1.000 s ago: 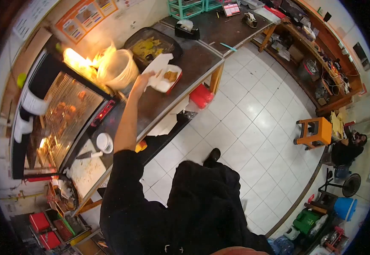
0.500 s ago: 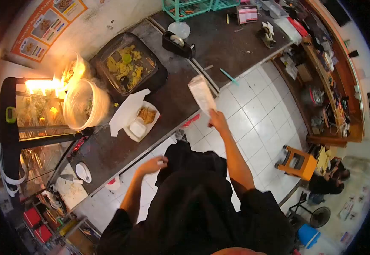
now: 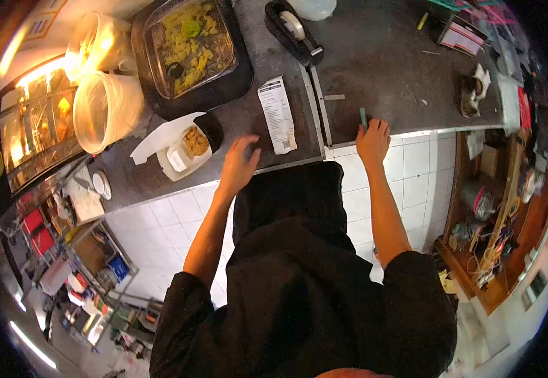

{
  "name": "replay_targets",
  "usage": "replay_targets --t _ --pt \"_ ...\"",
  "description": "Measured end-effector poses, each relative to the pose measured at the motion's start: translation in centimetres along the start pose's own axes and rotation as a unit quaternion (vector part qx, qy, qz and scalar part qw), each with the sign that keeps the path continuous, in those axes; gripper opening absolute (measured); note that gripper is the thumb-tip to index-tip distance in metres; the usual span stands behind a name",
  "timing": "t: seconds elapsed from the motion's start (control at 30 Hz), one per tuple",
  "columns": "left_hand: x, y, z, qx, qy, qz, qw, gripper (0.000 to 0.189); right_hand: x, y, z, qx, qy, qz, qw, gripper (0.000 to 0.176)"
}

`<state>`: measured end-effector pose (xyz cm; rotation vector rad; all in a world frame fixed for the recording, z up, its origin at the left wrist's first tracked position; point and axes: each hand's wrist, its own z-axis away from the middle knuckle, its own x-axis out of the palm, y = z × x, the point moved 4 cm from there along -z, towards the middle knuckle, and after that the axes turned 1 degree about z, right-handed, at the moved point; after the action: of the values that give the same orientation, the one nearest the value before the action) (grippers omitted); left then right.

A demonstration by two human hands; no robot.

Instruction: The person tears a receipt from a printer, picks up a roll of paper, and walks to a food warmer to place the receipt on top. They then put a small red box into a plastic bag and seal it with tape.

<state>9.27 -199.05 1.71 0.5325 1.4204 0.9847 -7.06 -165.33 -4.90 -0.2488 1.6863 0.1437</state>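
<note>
Head view: left grip [image 3: 239, 165] hovers open and empty, the paper receipt [image 3: 277, 113] flat on the table [image 3: 374, 57] just beyond its fingertips, probably light, limp, best pinched at an edge; right grip [image 3: 373, 140] spread open beside a teal stick [image 3: 363, 117].

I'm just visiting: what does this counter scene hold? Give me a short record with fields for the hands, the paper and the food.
Setting: dark counter, seen from above
Left hand: open, over the counter edge, between the food box and the receipt
Right hand: open, flat on the counter edge, fingertips by a teal pen
Receipt: lying flat, in neither hand
Food box: lid open, fried pieces and a small white tub inside
Behind: glass tray of yellow food, tape dispenser, clear plastic tub
</note>
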Motion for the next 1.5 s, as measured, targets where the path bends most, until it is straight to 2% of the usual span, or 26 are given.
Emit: replay_targets --t 0.03,0.1,0.13,0.17,0.27,0.37,0.5,0.6,0.63,0.77,0.87,0.9,1.1,1.2,1.23,1.33,1.43,1.47,1.5 --pt "1.2 0.5 -1.9 0.022 0.018 -0.005 1.000 0.038 0.5 0.2 -0.6 -0.034 0.007 0.005 0.999 0.029" --pt "3.7 -0.9 -4.7 0.029 0.037 -0.053 0.997 0.056 1.2 -0.1 -1.8 0.013 -0.118 -0.112 0.987 0.026" --pt "4.5 -1.3 -5.2 0.002 0.020 -0.091 0.996 0.063 1.0 -0.6 -2.3 0.040 -0.181 -0.168 0.968 0.025" --pt "4.8 -1.2 -6.0 -0.022 0.003 -0.130 0.991 0.069 -0.2 -2.1 -2.8 0.033 -0.194 -0.239 0.951 0.023" --pt "5.2 -2.1 -6.5 -0.059 -0.026 -0.205 0.977 0.087 -4.2 -9.0 -3.8 0.011 -0.321 -0.409 0.854 0.020" --pt "5.3 -3.0 -6.9 -0.059 -0.026 -0.216 0.974 0.095 -4.8 -14.9 -3.8 -0.036 -0.351 -0.376 0.856 0.021" --pt "5.0 -3.3 -6.5 -0.030 -0.014 -0.214 0.976 0.102 -2.1 -19.1 -4.0 -0.073 -0.273 -0.255 0.925 0.021" --pt "5.0 -3.9 -6.3 -0.016 -0.009 -0.208 0.978 0.104 -1.8 -20.7 -4.2 -0.088 -0.292 -0.175 0.936 0.020" --pt "5.0 -4.0 -6.3 -0.009 -0.006 -0.211 0.977 0.104 -1.6 -21.0 -3.4 -0.128 -0.267 -0.173 0.939 0.017" --pt "4.7 -4.1 -6.3 -0.010 -0.011 -0.202 0.979 0.103 -3.2 -21.0 -4.5 -0.088 -0.271 -0.158 0.945 0.015" --pt "4.6 -3.8 -6.3 -0.016 -0.017 -0.223 0.975 0.103 -3.3 -21.9 -2.6 -0.173 -0.276 -0.121 0.938 0.016" --pt "4.5 -3.7 -6.3 -0.014 -0.022 -0.220 0.975 0.103 -3.6 -21.7 -2.6 -0.149 -0.266 -0.113 0.946 0.015" --pt "4.6 -3.8 -6.1 -0.005 -0.010 -0.227 0.974 0.103 -3.5 -20.7 -2.5 -0.134 -0.309 -0.112 0.935 0.017" --pt "4.8 -3.9 -6.0 -0.004 -0.007 -0.229 0.973 0.103 -3.5 -21.1 -1.9 -0.133 -0.277 -0.113 0.945 0.016" --pt "4.8 -3.8 -6.0 -0.002 -0.007 -0.234 0.972 0.103 -3.2 -21.0 -1.2 -0.172 -0.241 -0.116 0.948 0.014" --pt "4.7 -3.5 -6.3 0.004 -0.009 -0.241 0.970 0.101 -3.9 -20.3 -2.0 -0.123 -0.293 -0.128 0.940 0.014" --pt "4.8 -3.4 -5.9 0.000 0.002 -0.235 0.972 0.095 -2.0 -20.1 -0.4 -0.230 -0.292 -0.108 0.922 0.017" --pt "6.2 -5.0 -5.9 0.043 -0.001 -0.207 0.977 0.099 -4.7 -19.4 -1.5 -0.175 -0.324 -0.158 0.916 0.020" --pt "7.1 -5.4 -4.9 0.101 0.043 -0.215 0.970 0.083 -5.5 -17.9 -2.0 -0.137 -0.261 -0.136 0.946 0.022"
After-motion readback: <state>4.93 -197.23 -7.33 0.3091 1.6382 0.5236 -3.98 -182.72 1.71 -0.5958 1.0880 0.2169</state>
